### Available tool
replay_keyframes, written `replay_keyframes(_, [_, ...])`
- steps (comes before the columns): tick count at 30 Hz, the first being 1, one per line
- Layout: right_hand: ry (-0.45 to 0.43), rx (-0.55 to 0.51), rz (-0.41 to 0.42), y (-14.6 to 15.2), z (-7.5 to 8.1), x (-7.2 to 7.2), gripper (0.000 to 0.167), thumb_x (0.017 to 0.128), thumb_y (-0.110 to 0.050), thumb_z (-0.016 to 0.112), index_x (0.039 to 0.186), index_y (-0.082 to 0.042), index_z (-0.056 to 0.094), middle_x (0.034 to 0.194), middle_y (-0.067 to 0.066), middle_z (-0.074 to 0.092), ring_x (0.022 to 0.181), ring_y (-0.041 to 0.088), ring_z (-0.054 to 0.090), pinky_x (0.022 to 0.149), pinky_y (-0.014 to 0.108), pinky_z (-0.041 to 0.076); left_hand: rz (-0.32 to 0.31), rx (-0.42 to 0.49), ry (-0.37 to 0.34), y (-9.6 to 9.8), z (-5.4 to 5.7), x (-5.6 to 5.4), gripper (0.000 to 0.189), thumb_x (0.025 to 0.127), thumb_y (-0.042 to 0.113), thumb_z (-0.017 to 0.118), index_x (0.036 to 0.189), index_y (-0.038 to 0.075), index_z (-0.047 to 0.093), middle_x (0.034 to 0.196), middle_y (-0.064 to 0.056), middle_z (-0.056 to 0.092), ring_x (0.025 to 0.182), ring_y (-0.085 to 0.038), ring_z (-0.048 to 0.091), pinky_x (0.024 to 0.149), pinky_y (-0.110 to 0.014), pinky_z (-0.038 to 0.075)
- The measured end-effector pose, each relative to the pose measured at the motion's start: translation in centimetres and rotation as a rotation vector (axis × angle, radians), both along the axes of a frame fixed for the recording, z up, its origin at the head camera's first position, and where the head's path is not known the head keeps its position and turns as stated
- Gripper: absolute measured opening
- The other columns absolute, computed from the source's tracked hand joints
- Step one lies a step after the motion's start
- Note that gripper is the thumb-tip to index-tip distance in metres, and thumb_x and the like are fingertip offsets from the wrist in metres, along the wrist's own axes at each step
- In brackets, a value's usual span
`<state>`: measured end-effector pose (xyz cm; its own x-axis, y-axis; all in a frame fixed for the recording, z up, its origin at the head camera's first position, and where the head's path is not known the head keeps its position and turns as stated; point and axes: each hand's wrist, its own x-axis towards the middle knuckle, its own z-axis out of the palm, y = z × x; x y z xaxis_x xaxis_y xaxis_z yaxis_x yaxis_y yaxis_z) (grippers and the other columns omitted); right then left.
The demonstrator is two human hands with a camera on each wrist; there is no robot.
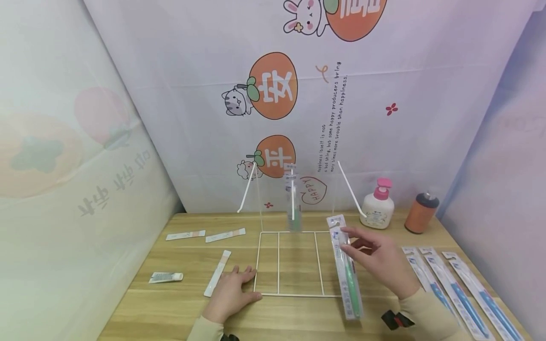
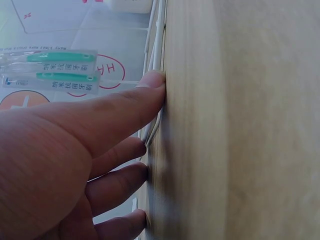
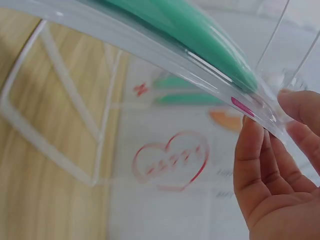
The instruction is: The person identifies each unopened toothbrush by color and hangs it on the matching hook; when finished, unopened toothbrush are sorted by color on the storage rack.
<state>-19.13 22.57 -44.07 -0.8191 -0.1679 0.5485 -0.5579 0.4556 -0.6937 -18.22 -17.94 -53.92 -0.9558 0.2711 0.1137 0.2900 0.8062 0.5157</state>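
My right hand (image 1: pixel 384 259) pinches the upper part of a packaged green toothbrush (image 1: pixel 350 284) between thumb and fingers. The pack is tilted, in front of the right side of a white wire rack (image 1: pixel 298 296). In the right wrist view its green handle (image 3: pixel 200 45) shows through clear plastic. My left hand (image 1: pixel 232 291) rests at the rack's left base corner; its thumb (image 2: pixel 125 107) touches the wire in the left wrist view. Two packaged green toothbrushes (image 2: pixel 65 57) hang on the rack's middle hook (image 1: pixel 293 203). The left hook (image 1: pixel 246 189) and right hook (image 1: pixel 350 189) bear nothing.
Several packaged blue toothbrushes (image 1: pixel 458 293) lie on the right of the table. Behind them stand a white pump bottle (image 1: pixel 377 211) and an orange bottle (image 1: pixel 421 214). Slim white sachets (image 1: pixel 185 235) and a small tube (image 1: pixel 165 277) lie at left. A printed cloth (image 1: pixel 192 118) hangs behind.
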Motion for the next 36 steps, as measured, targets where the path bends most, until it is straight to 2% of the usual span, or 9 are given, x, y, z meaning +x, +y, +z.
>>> replay_keyframes(3, [0.041,-0.065,0.044,-1.7,1.2,0.6,0.042,0.090,0.002,0.086,0.129,-0.011,0.078,0.105,0.004,0.081,0.082,0.011,0.076,0.068,0.029,0.065,-0.002,-0.001,-0.005,0.0,0.1,0.0,0.070,0.082,0.045,0.093,0.138,0.008,0.074,0.144,-0.013,0.068,0.139,-0.062,0.050,0.112,-0.082,0.031])
replay_keyframes(5, [0.077,-0.127,0.102,-2.8,1.9,1.0,0.044,0.087,0.010,0.085,0.127,-0.006,0.077,0.102,0.006,0.080,0.081,0.014,0.075,0.065,0.030,0.065,-0.003,-0.001,-0.006,0.0,0.1,0.1,0.070,0.082,0.045,0.093,0.138,0.008,0.074,0.144,-0.013,0.068,0.139,-0.062,0.049,0.112,-0.083,0.030])
replay_keyframes(13, [0.218,-0.251,0.247,-7.0,4.4,2.7,0.054,0.080,0.021,0.084,0.128,-0.001,0.074,0.104,0.010,0.075,0.077,0.016,0.073,0.060,0.027,0.063,-0.007,0.001,-0.013,0.0,0.0,0.0,0.070,0.082,0.045,0.093,0.138,0.008,0.074,0.145,-0.013,0.068,0.140,-0.062,0.049,0.111,-0.084,0.029])
replay_keyframes(17, [0.306,-0.281,0.326,-8.9,5.1,2.9,0.056,0.078,0.023,0.083,0.129,0.001,0.072,0.107,0.014,0.074,0.077,0.018,0.072,0.062,0.028,0.063,-0.008,0.005,-0.013,0.0,0.1,0.1,0.069,0.082,0.044,0.093,0.138,0.008,0.074,0.145,-0.014,0.068,0.139,-0.062,0.049,0.111,-0.085,0.029])
replay_keyframes(20, [0.344,-0.275,0.354,-9.9,5.3,2.7,0.057,0.078,0.022,0.083,0.129,0.001,0.071,0.111,0.015,0.074,0.079,0.019,0.072,0.064,0.027,0.064,-0.006,0.005,-0.010,0.0,0.1,0.1,0.069,0.082,0.044,0.093,0.137,0.008,0.075,0.144,-0.013,0.068,0.139,-0.062,0.050,0.112,-0.083,0.031])
replay_keyframes(23, [0.352,-0.267,0.353,-10.6,5.2,2.4,0.056,0.078,0.022,0.083,0.129,0.002,0.071,0.111,0.016,0.074,0.078,0.019,0.071,0.063,0.027,0.063,-0.008,-0.001,-0.005,0.1,0.1,0.0,0.069,0.082,0.044,0.093,0.138,0.008,0.075,0.144,-0.013,0.068,0.139,-0.062,0.050,0.113,-0.081,0.032])
replay_keyframes(26, [0.325,-0.254,0.333,-10.9,5.0,2.1,0.052,0.080,0.019,0.083,0.128,0.002,0.071,0.110,0.015,0.074,0.078,0.018,0.072,0.062,0.027,0.063,-0.013,-0.003,-0.003,0.1,0.1,0.0,0.068,0.083,0.044,0.093,0.138,0.008,0.074,0.144,-0.014,0.068,0.138,-0.063,0.050,0.113,-0.080,0.033])
replay_keyframes(30, [0.293,-0.230,0.299,-11.0,4.5,1.6,0.048,0.083,0.016,0.084,0.127,0.001,0.071,0.109,0.014,0.074,0.079,0.019,0.072,0.063,0.028,0.064,-0.014,-0.003,0.002,0.0,0.0,-0.1,0.069,0.082,0.044,0.093,0.137,0.008,0.075,0.144,-0.014,0.068,0.138,-0.063,0.050,0.113,-0.079,0.033])
replay_keyframes(36, [0.294,-0.190,0.231,-11.2,4.0,0.4,0.047,0.085,0.013,0.085,0.128,-0.002,0.071,0.110,0.011,0.074,0.082,0.019,0.073,0.065,0.029,0.064,-0.011,-0.001,-0.002,0.0,0.1,0.0,0.069,0.082,0.046,0.093,0.137,0.008,0.075,0.144,-0.013,0.068,0.138,-0.063,0.050,0.113,-0.079,0.033])
